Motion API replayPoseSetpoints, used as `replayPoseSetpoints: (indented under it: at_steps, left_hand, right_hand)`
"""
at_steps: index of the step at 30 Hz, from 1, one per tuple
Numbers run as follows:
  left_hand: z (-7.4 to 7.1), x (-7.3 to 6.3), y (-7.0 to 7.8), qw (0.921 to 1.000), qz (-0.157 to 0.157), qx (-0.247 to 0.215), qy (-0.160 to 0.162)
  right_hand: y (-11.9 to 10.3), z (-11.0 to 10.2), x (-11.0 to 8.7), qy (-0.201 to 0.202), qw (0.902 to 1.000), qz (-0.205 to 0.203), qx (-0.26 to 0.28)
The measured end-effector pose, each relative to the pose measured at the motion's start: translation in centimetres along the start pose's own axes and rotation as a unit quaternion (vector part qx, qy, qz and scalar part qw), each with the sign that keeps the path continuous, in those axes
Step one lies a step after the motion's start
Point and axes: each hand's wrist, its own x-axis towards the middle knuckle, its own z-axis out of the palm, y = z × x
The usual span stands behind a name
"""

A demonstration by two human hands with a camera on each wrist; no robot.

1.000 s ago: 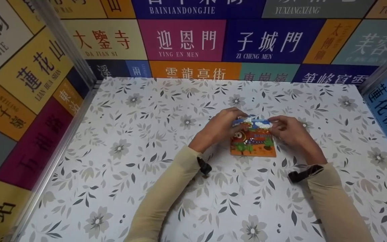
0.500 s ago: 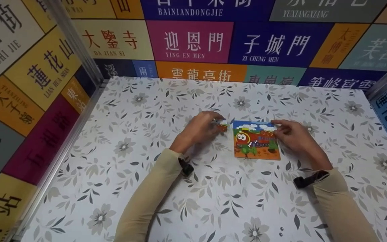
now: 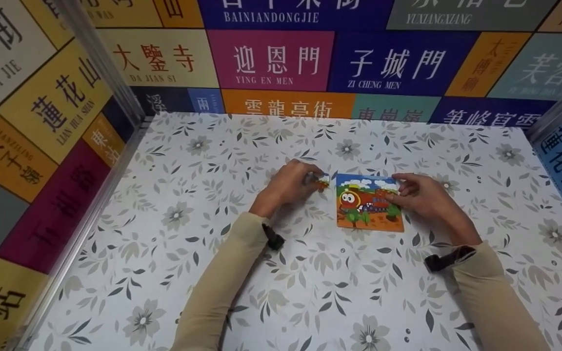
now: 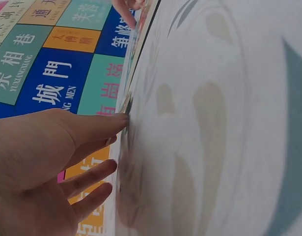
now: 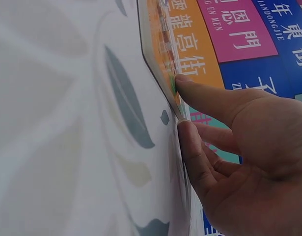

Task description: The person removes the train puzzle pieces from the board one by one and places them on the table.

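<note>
In the head view, a square picture board (image 3: 366, 214) with a cartoon train, blue sky and orange ground lies on the floral tabletop. My right hand (image 3: 422, 197) pinches its right side. The right wrist view shows that thumb over the board's face (image 5: 159, 44) and a finger at its edge. Just left of the board, my left hand (image 3: 283, 187) pinches a small flat picture piece (image 3: 324, 182), white, green and orange-red, mostly hidden by the fingers. A narrow gap separates piece and board. In the left wrist view, the thumb and a finger of the left hand (image 4: 38, 152) meet close to the tabletop.
A white tabletop (image 3: 242, 292) with grey flowers and leaves spreads around both hands. Colourful panels with large characters (image 3: 271, 61) stand behind it and along the left (image 3: 56, 204) and right sides. Each wrist carries a small black camera (image 3: 273, 240).
My left hand has drawn back leftward from the board's upper left, with the small picture piece in its fingers. The right hand stays at the board's right side, its thumb now further over the face.
</note>
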Motion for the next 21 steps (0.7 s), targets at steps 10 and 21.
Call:
replayPoseSetpoints:
  at_steps: [10,21]
  left_hand:
    - [0.18,0.62,0.07,0.9997,-0.003,-0.024,-0.01]
    - [0.38,0.89,-0.06,0.9975,-0.004,-0.062,-0.034]
  right_hand:
    - [-0.18,0.09,0.33,0.003,0.9998,0.018,0.006]
    - [-0.06,0.11,0.21,-0.006,0.9994,0.033,0.012]
